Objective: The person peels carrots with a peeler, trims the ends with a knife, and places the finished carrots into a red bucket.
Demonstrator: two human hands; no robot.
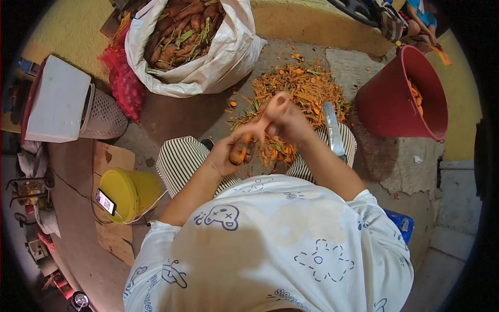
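My left hand is closed around a carrot, which shows bright orange on one side and darker skin on the other. My right hand is just beyond it, fingers curled and blurred by motion. What it grips cannot be made out. Both hands are above my striped knees. Under and beyond them, a heap of orange peelings with green bits covers the floor. A broad metal blade rests by my right knee.
A white sack of unpeeled carrots stands ahead. At right is a red bucket with orange carrots. A yellow bucket with a phone, a basket and a red net bag are left. Another person sits far right.
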